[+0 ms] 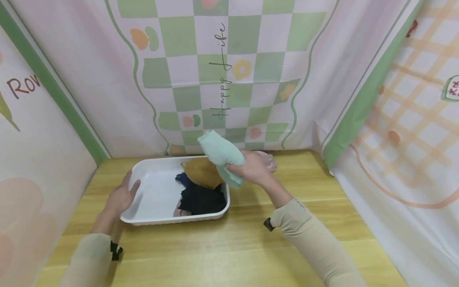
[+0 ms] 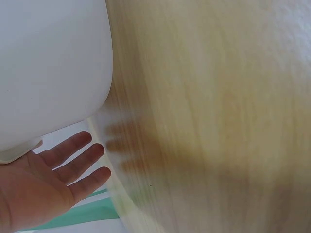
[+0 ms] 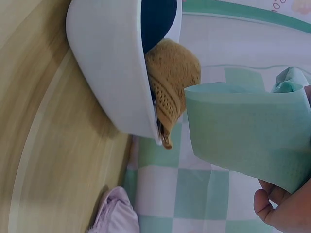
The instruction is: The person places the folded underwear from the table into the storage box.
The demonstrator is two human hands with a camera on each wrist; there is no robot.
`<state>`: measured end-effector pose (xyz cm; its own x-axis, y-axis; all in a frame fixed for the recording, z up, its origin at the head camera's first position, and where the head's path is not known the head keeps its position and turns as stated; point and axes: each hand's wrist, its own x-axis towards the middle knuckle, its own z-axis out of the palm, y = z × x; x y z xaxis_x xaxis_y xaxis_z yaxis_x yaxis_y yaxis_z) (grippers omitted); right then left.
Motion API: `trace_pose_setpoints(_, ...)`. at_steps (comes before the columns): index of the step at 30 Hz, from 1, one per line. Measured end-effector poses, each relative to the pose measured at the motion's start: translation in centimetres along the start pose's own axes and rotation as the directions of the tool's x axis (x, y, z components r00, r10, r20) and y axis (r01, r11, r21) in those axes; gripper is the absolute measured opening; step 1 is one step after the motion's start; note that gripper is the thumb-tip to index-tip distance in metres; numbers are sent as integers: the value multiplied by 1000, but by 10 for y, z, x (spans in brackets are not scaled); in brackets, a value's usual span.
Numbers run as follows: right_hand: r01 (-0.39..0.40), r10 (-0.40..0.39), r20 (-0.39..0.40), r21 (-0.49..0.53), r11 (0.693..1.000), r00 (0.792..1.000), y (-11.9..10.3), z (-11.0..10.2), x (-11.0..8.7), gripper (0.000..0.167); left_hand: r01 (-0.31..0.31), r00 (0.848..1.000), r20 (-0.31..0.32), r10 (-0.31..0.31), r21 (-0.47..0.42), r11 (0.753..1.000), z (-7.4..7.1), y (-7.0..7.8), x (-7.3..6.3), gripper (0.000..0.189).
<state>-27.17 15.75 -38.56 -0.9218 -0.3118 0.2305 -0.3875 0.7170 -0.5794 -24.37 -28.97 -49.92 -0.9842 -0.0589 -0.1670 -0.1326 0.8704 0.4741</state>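
My right hand (image 1: pixel 252 167) holds a mint-green piece of thin cloth (image 1: pixel 220 149) over the right end of a white tray (image 1: pixel 150 161). In the right wrist view the cloth (image 3: pixel 248 128) shows a wide, loose fold, and part of the hand lies behind it. My left hand (image 1: pixel 120 197) is at the tray's left rim, thumb over the edge, with three fingers straight in the left wrist view. Inside the tray's right half lie a mustard-brown knitted piece (image 1: pixel 201 171), a black cloth (image 1: pixel 204 200), a navy piece (image 1: pixel 183 179) and a pinkish piece (image 1: pixel 183 212).
A pale pink cloth (image 1: pixel 267 159) lies on the wooden table (image 1: pixel 229 251) to the right of the tray, partly behind my right hand. Printed curtains (image 1: pixel 247 71) stand along the table's back and sides. The brown piece pokes above the tray's rim.
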Motion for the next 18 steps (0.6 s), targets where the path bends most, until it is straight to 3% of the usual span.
trace_pose_setpoints(18,49,-46,82,-44,998,996,-31,26,12,37,14,1000,10,-14,-15,1000,-2,0,1,83)
